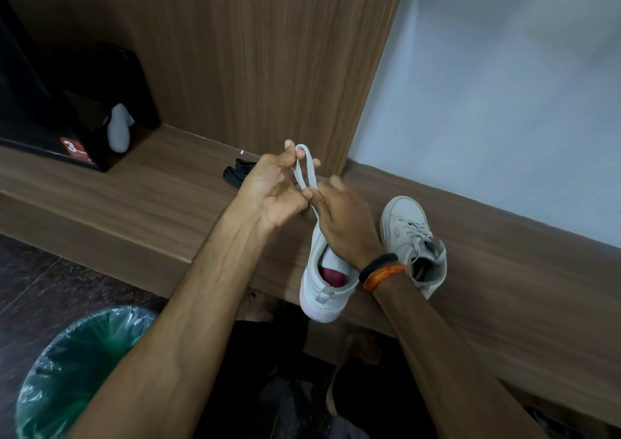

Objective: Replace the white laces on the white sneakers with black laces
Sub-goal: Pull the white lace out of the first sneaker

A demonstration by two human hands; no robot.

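Both hands are pinching the white lace (limp, floppy stuff), so I'd grip near the tip.

place: home room | cues: wood-grain ledge, wood wall panel, lined bin

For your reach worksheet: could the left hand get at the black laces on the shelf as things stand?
Probably yes, once freed. The black laces lie uncovered on the shelf just beyond the left hand, but that hand is holding the white lace loop with the right hand.
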